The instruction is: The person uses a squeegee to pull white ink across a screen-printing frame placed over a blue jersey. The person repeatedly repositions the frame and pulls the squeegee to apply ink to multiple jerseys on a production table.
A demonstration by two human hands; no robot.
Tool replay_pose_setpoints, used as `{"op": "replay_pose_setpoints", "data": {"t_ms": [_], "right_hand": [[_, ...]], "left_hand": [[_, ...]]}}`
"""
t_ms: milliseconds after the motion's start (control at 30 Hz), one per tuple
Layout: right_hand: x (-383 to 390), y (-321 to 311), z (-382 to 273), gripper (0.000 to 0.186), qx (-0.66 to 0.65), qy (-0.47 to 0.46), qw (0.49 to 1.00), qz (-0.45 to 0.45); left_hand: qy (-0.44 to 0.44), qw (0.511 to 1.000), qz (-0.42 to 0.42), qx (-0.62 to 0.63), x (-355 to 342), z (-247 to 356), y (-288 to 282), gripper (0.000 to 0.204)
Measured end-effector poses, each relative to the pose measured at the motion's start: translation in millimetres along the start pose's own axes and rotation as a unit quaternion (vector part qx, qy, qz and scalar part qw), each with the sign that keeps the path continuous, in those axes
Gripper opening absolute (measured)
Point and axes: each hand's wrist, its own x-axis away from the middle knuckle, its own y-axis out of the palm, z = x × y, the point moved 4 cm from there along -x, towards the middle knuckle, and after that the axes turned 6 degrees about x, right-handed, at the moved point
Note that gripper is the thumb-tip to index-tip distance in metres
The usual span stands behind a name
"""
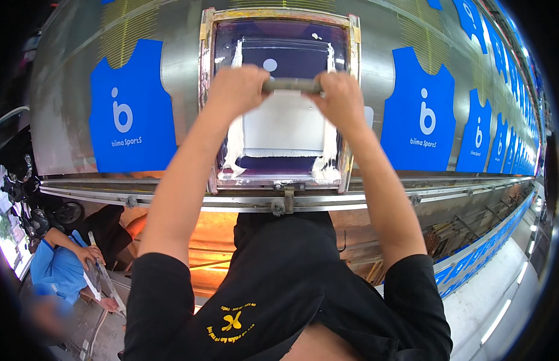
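My left hand (pixel 240 90) and my right hand (pixel 339 96) are closed round the two ends of a squeegee handle (pixel 291 85), held over a screen-printing frame (pixel 354 51) at the top centre. Inside the frame, thick white ink (pixel 324 168) lies in streaks along both sides of a dark mesh (pixel 297 57), with a smooth white area below the squeegee. Blue vest-shaped fabric pieces with white printed logos lie to the left (pixel 129 159) and to the right (pixel 418 159) of the frame on a long metal table (pixel 62 114).
More printed blue pieces (pixel 472 153) run off to the right. A metal rail (pixel 381 200) borders the table's near edge. At lower left a co-worker in a blue shirt (pixel 59 271) holds long metal strips. Motorbikes (pixel 68 210) stand behind them, and orange light glows under the table.
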Motion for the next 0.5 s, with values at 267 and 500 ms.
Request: {"op": "replay_pose_setpoints", "data": {"t_ms": [267, 500], "right_hand": [[169.2, -16.9, -63.2, 0.043, -0.06, 0.005, 0.998, -0.008], [214.1, -39.4, -81.2, 0.044, -0.067, -0.032, 0.989, -0.129]], "left_hand": [[-0.038, 0.997, 0.009, 0.064, 159.1, 81.7, 70.8, 0.049], [0.001, 0.996, 0.039, 0.08, 226.6, 113.7, 66.3, 0.057]]}}
